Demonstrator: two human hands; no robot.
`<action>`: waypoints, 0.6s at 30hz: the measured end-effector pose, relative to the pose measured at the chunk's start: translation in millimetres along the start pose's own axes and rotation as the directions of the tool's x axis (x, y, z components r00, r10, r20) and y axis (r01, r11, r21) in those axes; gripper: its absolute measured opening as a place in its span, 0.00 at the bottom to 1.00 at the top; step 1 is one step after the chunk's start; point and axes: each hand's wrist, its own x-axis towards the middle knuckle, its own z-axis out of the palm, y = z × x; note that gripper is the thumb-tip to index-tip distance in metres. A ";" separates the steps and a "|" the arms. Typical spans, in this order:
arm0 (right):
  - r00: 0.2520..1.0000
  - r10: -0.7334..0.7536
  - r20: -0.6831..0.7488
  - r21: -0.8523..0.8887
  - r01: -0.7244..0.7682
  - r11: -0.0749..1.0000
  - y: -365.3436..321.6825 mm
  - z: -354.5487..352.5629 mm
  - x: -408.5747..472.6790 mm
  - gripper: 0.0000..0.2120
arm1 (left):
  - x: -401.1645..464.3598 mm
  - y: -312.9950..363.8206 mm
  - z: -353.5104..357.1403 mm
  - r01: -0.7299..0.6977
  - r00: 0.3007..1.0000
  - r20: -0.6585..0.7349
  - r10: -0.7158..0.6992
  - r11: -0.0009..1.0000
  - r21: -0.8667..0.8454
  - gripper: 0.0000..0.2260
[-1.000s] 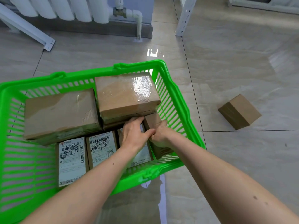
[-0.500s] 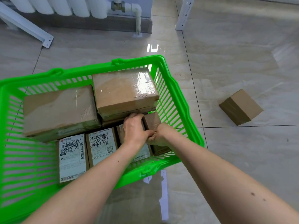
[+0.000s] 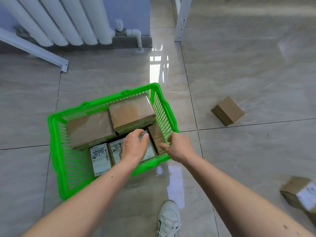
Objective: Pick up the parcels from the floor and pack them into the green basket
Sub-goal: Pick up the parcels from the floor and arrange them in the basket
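Parcel blurred, cut off at frame edge

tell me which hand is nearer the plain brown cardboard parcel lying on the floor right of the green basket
Right. The right hand hovers at the green plastic basket rim nearest the plain brown cardboard parcel; the left hand is inside, farther away.

labelled parcel blurred, cut off at right edge

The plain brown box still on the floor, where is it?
The plain box lies on the tiles right of the green basket, beyond the right hand.
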 end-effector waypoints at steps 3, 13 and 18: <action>0.999 0.034 0.010 0.066 -0.035 0.997 1.5 -39.5 -48.3 0.17 | -39.5 39.1 -32.6 -0.002 1.000 0.008 0.002 1.000 0.005 0.15; 0.991 0.124 -0.057 0.302 -0.102 0.948 31.9 -162.7 -212.8 0.18 | -171.0 170.4 -101.1 -0.160 0.978 0.147 0.151 0.986 0.050 0.17; 0.976 0.193 -0.100 0.376 -0.143 0.916 77.8 -211.6 -260.7 0.17 | -213.4 232.9 -89.1 -0.236 0.957 0.191 0.220 0.970 0.065 0.18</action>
